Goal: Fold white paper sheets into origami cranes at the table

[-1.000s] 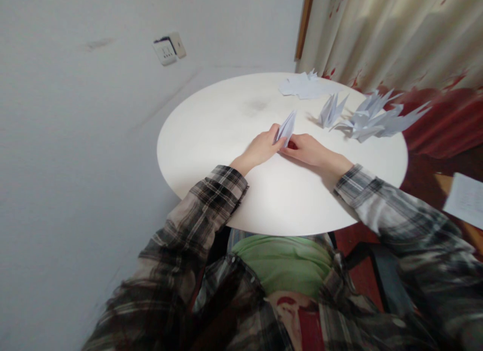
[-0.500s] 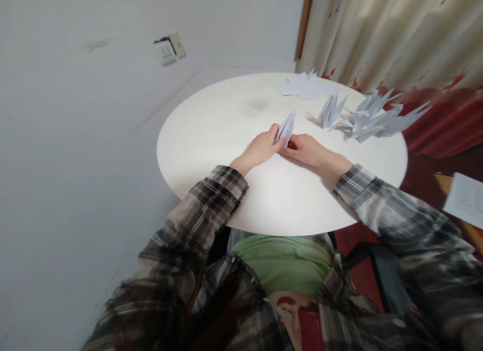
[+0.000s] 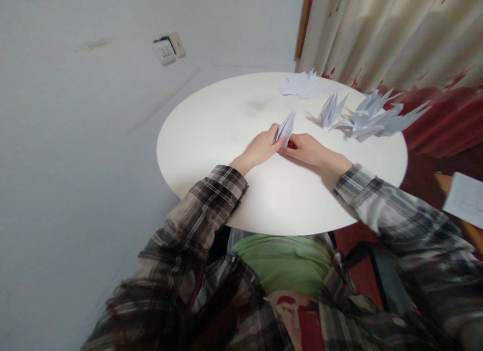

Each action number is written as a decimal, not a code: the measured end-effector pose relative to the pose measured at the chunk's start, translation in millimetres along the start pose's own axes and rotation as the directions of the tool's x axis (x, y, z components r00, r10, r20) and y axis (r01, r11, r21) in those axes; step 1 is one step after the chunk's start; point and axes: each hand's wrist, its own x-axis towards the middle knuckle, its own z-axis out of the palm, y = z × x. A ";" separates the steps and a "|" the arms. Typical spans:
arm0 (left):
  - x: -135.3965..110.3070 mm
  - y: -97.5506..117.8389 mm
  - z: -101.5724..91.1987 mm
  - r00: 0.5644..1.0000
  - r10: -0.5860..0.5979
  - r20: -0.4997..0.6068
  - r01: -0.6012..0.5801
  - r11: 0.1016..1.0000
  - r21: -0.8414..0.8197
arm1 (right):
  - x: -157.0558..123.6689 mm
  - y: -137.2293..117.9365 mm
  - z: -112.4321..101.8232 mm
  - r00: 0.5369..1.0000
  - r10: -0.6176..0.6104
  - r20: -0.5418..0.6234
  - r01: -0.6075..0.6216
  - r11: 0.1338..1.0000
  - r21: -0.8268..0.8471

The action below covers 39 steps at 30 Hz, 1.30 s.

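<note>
A narrow folded white paper points up and away between my hands, just above the round white table. My left hand grips its left side and lower part, thumb in front and fingers behind. At its lower right, the bent fingers of my right hand pinch the bottom end; their tips are partly hidden. Right of the hands stands a pointed folded paper piece. Beyond it is a cluster of folded paper cranes.
Flat paper sheets lie at the table's far edge. A wall with a socket is on the left, a curtain at the back right. A printed sheet lies low on the right, near a dark chair armrest.
</note>
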 end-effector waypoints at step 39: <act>1.5 -4.0 3.2 1.000 0.023 -0.011 -0.023 1.000 0.002 | -3.4 -2.9 0.0 1.000 0.021 -0.005 -0.021 1.000 0.007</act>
